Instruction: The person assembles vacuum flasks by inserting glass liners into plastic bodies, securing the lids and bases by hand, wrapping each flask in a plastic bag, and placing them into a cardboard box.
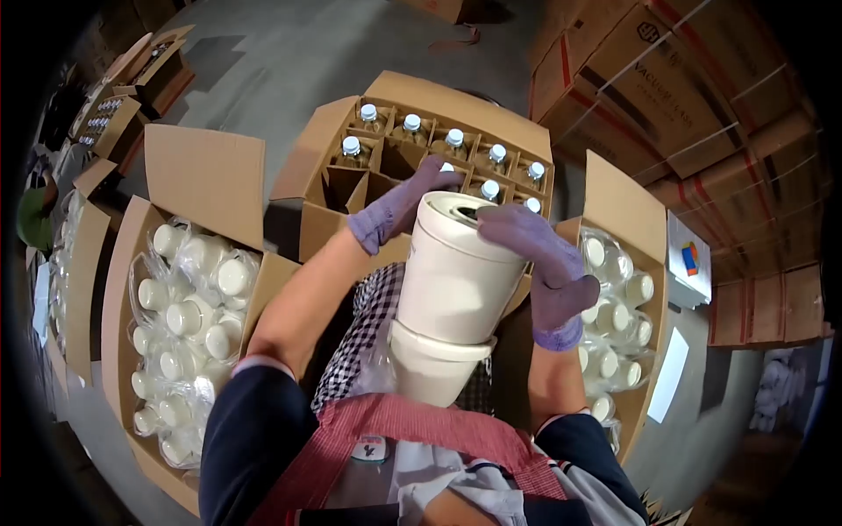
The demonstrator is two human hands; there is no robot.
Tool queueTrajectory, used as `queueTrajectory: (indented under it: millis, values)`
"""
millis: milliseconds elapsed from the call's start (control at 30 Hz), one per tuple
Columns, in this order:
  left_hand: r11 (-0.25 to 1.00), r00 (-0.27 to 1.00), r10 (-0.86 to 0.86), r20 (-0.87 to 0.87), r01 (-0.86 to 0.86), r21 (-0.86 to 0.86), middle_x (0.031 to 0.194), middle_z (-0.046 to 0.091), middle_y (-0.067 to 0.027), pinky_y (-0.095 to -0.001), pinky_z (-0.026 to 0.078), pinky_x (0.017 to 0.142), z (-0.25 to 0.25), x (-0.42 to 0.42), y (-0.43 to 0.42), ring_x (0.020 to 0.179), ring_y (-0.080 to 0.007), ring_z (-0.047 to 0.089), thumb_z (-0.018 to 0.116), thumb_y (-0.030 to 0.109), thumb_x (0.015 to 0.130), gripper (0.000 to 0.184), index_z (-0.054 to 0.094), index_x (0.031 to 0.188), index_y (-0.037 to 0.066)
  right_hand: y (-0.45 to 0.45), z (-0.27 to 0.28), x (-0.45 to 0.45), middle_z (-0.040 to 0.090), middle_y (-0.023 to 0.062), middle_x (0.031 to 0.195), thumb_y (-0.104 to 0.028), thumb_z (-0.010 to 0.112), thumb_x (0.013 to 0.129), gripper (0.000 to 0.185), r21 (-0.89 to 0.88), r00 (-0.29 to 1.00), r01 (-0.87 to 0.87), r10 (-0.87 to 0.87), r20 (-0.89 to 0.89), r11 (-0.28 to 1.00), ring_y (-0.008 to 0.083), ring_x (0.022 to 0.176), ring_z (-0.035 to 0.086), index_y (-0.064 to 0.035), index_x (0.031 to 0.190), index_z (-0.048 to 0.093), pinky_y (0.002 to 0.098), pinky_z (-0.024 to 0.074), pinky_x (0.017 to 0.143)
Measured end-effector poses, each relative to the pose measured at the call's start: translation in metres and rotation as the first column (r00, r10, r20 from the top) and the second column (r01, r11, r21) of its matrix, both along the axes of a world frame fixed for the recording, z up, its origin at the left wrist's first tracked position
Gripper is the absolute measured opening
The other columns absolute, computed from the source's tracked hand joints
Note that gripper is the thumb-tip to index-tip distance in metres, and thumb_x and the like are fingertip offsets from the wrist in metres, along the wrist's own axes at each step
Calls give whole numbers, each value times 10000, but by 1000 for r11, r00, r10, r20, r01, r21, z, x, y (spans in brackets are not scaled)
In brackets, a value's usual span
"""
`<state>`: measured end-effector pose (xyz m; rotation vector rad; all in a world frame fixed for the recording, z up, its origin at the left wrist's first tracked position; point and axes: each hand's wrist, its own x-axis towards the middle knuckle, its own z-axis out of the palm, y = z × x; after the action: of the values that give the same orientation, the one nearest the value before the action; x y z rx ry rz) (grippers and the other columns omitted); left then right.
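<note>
Hovering at the top edge of a tall cream-white tapered vessel (pixel 460 280), the purple-gloved right hand (pixel 535 250) is loosely open, fingers reaching over the dark round opening and thumb standing away, with the fingertips hard to make out. The vessel stands between the forearms, below the purple-gloved left hand (pixel 412 202), its base meeting a black-and-white checked cloth (pixel 351 342). That left hand has its fingers extended by a pale-blue cap (pixel 447 169); I cannot tell whether they grip it. Around and beyond it, a brown cardboard box (pixel 321 232) with dividers holds clear bottles (pixel 410 131). Outward of each hand, an open carton holds white round-topped pieces (pixel 186 317) in clear plastic; the right-hand carton (pixel 618 206) is partly hidden by the arm.
</note>
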<state>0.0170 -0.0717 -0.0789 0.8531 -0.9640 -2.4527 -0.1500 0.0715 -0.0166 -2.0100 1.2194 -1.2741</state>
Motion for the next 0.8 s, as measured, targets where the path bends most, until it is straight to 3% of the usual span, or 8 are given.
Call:
queueTrajectory:
  millis: [167,233,267,300,433,533,700,800]
  values:
    - [311,992,49,-119,-128,-942,1416,516,-177,-335,348,1119,13,18,31,1323,-277,470,349,391,1064,555,439,1438,-9,-15,-50,-22,634,176,1249,-700,178,981,897,361,834,13,-209,510,933,296,1162,602,34,1150,664,371,414,1036]
    - [877,999,53,-1,-47,-478,1385,540,-150,-360,421,1045,-8,6,1,1217,-234,544,286,423,1054,582,417,1446,13,-5,-6,2,657,188,1205,-758,160,946,1005,87,977,212,-210,-29,973,306,1189,584,90,1165,652,362,417,1053]
    - [983,994,84,64,-72,-170,1366,551,-146,-349,448,1014,-13,3,-5,1176,-220,570,306,425,1053,569,432,1434,21,-6,-17,-4,652,178,1222,-758,168,946,984,132,967,175,-195,161,976,295,1192,586,70,1179,647,369,420,1052]
    - [793,986,137,100,-48,-608,1338,565,-130,-331,487,952,-25,12,-8,1107,-207,602,344,434,1044,557,441,1421,36,-8,-29,-9,648,167,1238,-758,177,945,964,158,917,129,-178,358,979,285,1195,588,50,1193,642,377,423,1052]
    - [494,1000,10,7,1,-870,1426,501,-143,-324,390,1086,23,16,26,1253,-245,527,401,398,1039,563,409,1447,10,-12,-58,-15,643,186,1240,-807,162,907,1000,389,770,103,-321,552,916,296,1192,588,28,1177,643,388,406,1061]
    - [796,996,-4,85,55,-603,1438,467,-162,-337,395,1084,10,9,3,1250,-243,520,330,328,1070,511,361,1451,-11,-7,-14,3,651,200,1217,-637,200,982,804,-120,971,177,-193,-139,977,346,1192,594,-4,1153,664,432,412,1063]
    - [750,991,52,-121,-119,-650,1360,511,-165,-359,460,1033,27,10,31,1232,-266,519,366,325,1068,395,438,1331,38,-13,-71,-28,582,193,1304,-620,275,1001,735,341,736,71,-280,617,937,333,1214,565,-2,1187,627,423,425,1062]
    - [953,963,69,-262,-141,-267,1377,502,-171,-379,468,1040,8,-3,11,1222,-263,531,370,329,1068,363,423,1303,57,-1,-44,-1,605,223,1132,-453,554,851,503,-110,930,330,-343,-135,938,381,1149,561,6,1056,565,448,447,1000]
